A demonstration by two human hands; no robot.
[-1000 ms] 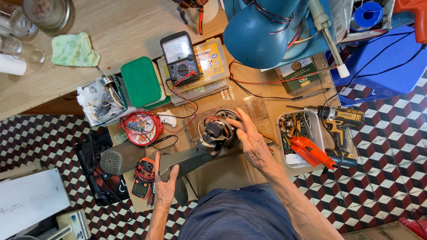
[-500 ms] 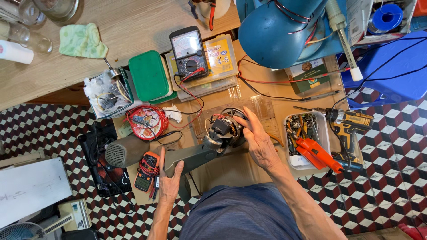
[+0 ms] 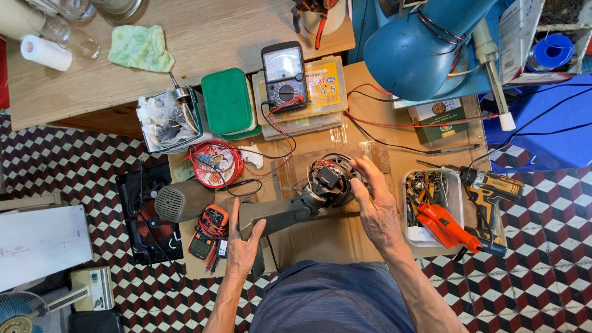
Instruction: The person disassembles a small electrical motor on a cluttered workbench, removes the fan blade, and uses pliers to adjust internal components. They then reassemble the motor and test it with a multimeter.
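Grey fan stand arm [image 3: 277, 216] w/ exposed motor [image 3: 327, 182], lying flat on cardboard, prob. disassembled.
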